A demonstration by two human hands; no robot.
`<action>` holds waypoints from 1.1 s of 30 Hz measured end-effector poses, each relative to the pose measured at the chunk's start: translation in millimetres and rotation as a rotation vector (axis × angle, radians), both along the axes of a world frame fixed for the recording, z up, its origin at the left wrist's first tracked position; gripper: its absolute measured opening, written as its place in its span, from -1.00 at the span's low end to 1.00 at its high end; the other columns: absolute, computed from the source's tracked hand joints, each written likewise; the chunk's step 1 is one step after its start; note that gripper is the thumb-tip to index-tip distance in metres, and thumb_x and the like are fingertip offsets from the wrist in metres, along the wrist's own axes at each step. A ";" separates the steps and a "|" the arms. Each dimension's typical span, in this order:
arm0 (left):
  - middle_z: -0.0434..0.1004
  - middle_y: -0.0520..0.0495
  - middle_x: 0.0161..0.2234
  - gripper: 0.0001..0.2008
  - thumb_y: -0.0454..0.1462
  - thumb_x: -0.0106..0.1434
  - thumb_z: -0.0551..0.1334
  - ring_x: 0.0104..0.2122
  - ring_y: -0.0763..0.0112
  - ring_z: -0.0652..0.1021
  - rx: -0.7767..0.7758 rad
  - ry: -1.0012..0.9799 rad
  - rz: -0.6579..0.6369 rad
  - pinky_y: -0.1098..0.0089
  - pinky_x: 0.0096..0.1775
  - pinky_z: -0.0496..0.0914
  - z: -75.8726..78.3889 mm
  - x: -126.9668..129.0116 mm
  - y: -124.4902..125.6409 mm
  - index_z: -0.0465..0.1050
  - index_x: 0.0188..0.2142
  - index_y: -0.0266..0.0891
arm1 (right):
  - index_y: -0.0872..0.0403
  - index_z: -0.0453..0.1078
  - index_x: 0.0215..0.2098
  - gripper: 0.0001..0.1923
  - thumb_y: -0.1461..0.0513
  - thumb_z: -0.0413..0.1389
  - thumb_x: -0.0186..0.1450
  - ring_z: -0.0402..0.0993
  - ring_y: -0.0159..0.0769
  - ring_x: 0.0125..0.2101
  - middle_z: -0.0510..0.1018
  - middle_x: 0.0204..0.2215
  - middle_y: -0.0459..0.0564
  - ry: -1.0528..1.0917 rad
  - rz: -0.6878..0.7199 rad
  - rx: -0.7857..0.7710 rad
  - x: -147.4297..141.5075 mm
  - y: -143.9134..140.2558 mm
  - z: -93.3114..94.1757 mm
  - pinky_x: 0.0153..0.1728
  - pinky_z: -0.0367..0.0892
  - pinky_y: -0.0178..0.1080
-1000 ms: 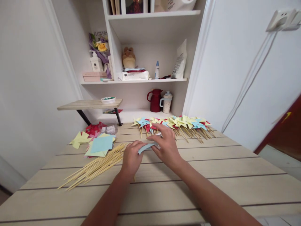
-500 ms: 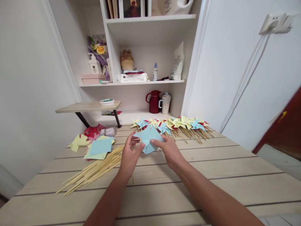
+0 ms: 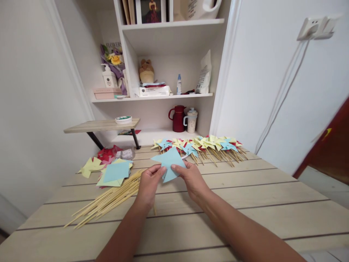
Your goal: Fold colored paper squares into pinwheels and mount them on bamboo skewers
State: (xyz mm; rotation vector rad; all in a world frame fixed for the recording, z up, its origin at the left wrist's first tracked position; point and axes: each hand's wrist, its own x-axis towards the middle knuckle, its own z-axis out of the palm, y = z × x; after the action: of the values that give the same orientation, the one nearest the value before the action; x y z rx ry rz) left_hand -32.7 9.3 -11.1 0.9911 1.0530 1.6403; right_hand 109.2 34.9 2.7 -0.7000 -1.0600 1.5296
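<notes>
Between my two hands, above the middle of the table, is a blue paper pinwheel (image 3: pixel 169 159) with pointed corners. My left hand (image 3: pixel 150 182) pinches its lower left edge between thumb and fingers. On the lower right side, my right hand (image 3: pixel 191 177) grips it, thumb on the front face and the fingers mostly hidden behind. A bundle of thin wooden sticks (image 3: pixel 114 195) lies just left of my left hand. Beyond it rests a stack of coloured paper squares (image 3: pixel 117 172), a blue one on top. Past my hands lie several finished pinwheels on sticks (image 3: pixel 212 145).
Left of the paper stack lie a loose yellow pinwheel shape (image 3: pixel 89 166) and red paper pieces (image 3: pixel 107 153). A clear plastic box (image 3: pixel 125 153) sits by the small raised shelf (image 3: pixel 102 125). At the back stand a dark red jug (image 3: pixel 178 119) and a lidded cup (image 3: pixel 191 120).
The blue paper pinwheel has turned in my hands and shows a flatter face now. My left fingers, spread apart before, have closed in on its edge.
</notes>
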 end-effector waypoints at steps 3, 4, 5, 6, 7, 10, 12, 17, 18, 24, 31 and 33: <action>0.66 -0.09 -0.35 -0.73 -0.18 -0.02 0.47 -0.39 0.41 0.55 0.000 -0.012 -0.030 0.43 -0.26 0.40 2.0 1.3 -1.9 0.63 -0.33 -0.28 | 0.14 0.56 -0.33 -0.66 0.13 0.39 -0.03 0.44 -0.28 -0.42 0.63 -0.40 0.00 -0.002 -0.003 0.007 -0.1 0.8 -1.8 -0.25 0.34 -0.20; 0.66 -0.08 -0.36 -0.74 -0.18 -0.01 0.47 -0.40 0.41 0.55 0.005 -0.008 -0.039 0.43 -0.26 0.40 2.8 1.9 -2.7 0.63 -0.33 -0.28 | 0.14 0.56 -0.32 -0.66 0.13 0.39 -0.02 0.44 -0.29 -0.41 0.63 -0.39 -0.01 -0.005 -0.008 0.010 -0.2 1.2 -2.8 -0.24 0.34 -0.20; 0.65 -0.07 -0.38 -0.74 -0.18 -0.01 0.47 -0.40 0.42 0.54 0.008 -0.003 -0.045 0.44 -0.26 0.39 3.4 2.4 -3.4 0.63 -0.34 -0.29 | 0.14 0.56 -0.31 -0.66 0.13 0.39 -0.01 0.44 -0.29 -0.41 0.63 -0.38 -0.01 -0.008 -0.011 0.012 -0.3 1.5 -3.9 -0.23 0.34 -0.19; 0.64 -0.06 -0.40 -0.75 -0.18 -0.01 0.47 -0.41 0.42 0.54 0.006 0.002 -0.048 0.44 -0.27 0.39 3.7 2.8 -3.9 0.63 -0.36 -0.29 | 0.14 0.55 -0.30 -0.65 0.13 0.39 -0.01 0.44 -0.29 -0.41 0.62 -0.38 -0.01 -0.012 -0.011 0.014 -0.5 1.9 -5.0 -0.22 0.34 -0.19; 0.63 -0.06 -0.42 -0.75 -0.18 -0.02 0.47 -0.42 0.43 0.53 0.001 0.001 -0.045 0.45 -0.28 0.39 3.7 3.1 -4.1 0.63 -0.37 -0.30 | 0.14 0.55 -0.30 -0.65 0.13 0.39 -0.01 0.43 -0.28 -0.40 0.62 -0.39 -0.01 -0.017 -0.008 0.017 -0.6 2.0 -6.1 -0.22 0.34 -0.18; 0.63 -0.05 -0.42 -0.75 -0.18 -0.03 0.48 -0.45 0.46 0.51 -0.032 -0.022 -0.018 0.46 -0.31 0.37 2.0 2.0 -3.5 0.62 -0.39 -0.30 | 0.14 0.53 -0.28 -0.65 0.11 0.37 0.03 0.44 -0.28 -0.38 0.61 -0.38 -0.02 -0.050 0.028 0.043 -0.8 1.6 -8.2 -0.19 0.35 -0.17; 0.64 -0.06 -0.40 -0.73 -0.17 -0.02 0.47 -0.45 0.47 0.51 -0.053 -0.058 0.018 0.46 -0.32 0.36 0.5 -0.5 -2.3 0.61 -0.37 -0.30 | 0.11 0.49 -0.22 -0.63 0.06 0.32 0.09 0.47 -0.26 -0.35 0.60 -0.37 -0.03 -0.085 0.046 0.070 -0.3 0.7 -8.2 -0.16 0.35 -0.15; 0.64 -0.08 -0.39 -0.68 -0.17 -0.07 0.50 -0.39 0.39 0.56 -0.066 -0.217 0.093 0.43 -0.27 0.39 0.4 -11.6 1.2 0.59 -0.35 -0.32 | -0.04 0.19 0.18 -0.43 0.07 0.18 0.25 0.51 -0.18 -0.19 0.59 -0.24 0.00 -0.282 -0.017 0.326 4.7 1.6 -6.8 -0.08 0.37 -0.05; 0.64 -0.09 -0.39 -0.67 -0.18 -0.08 0.50 -0.37 0.38 0.57 -0.065 -0.248 0.106 0.42 -0.25 0.40 0.9 -13.8 1.9 0.59 -0.35 -0.33 | -0.06 0.13 0.23 -0.38 0.11 0.18 0.24 0.49 -0.15 -0.12 0.56 -0.13 0.04 -0.352 -0.042 0.431 6.0 2.3 -7.0 -0.04 0.36 -0.02; 0.65 -0.07 -0.34 -0.76 -0.23 -0.03 0.48 -0.32 0.36 0.59 -0.089 -0.301 0.115 0.41 -0.22 0.42 1.2 -18.0 3.2 0.58 -0.37 -0.28 | -0.10 0.21 0.17 -0.42 0.32 0.13 0.20 0.12 0.00 0.27 0.15 0.25 0.11 -0.740 -0.321 0.980 6.2 -0.4 -10.0 0.18 0.20 0.14; 0.65 -0.09 -0.36 -0.76 -0.27 -0.04 0.49 -0.37 0.40 0.59 -0.121 -0.356 0.103 0.43 -0.24 0.44 -0.9 -17.0 3.2 0.57 -0.36 -0.32 | -0.09 0.26 0.05 -0.48 0.43 0.04 0.17 0.11 -0.02 0.26 0.13 0.24 0.09 -0.796 -0.357 1.050 2.9 -1.8 -14.2 0.18 0.21 0.14; 0.65 -0.08 -0.38 -0.78 -0.29 -0.03 0.48 -0.38 0.41 0.59 -0.145 -0.362 0.115 0.44 -0.27 0.45 -1.1 -17.4 3.6 0.57 -0.37 -0.32 | -0.08 0.26 0.05 -0.48 0.43 0.04 0.16 0.12 0.00 0.26 0.13 0.24 0.11 -0.816 -0.368 1.045 4.1 1.5 -15.4 0.16 0.22 0.16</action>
State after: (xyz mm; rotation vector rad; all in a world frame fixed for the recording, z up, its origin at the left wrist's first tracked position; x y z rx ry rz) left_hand -50.1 12.9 -12.3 0.5211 0.9766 1.7287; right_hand 113.4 36.4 -12.7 -0.6846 -1.9581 0.1902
